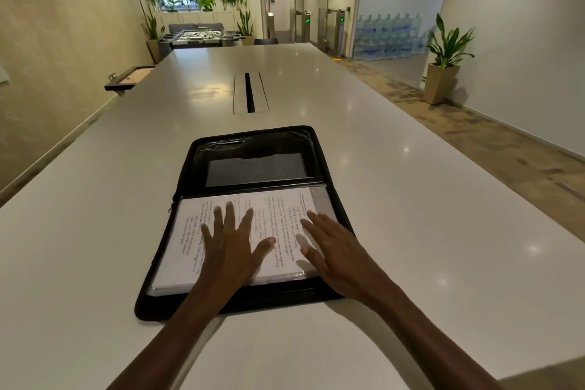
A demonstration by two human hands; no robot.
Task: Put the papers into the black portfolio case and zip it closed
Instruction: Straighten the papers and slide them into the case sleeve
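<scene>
The black portfolio case (253,152) lies open flat on the white table (427,231), its lid half away from me and its zipper undone. A stack of handwritten papers (186,231) rests in the near half. My left hand (231,241) lies flat on the papers with fingers spread. My right hand (329,244) lies flat on the papers' right part, near the case's right edge. Neither hand grips anything.
A cable slot (250,92) runs along the table's middle beyond the case. A dark tray (128,77) juts out at the table's left edge. A potted plant (443,63) stands on the floor at the right; the table's near edge is by my forearms.
</scene>
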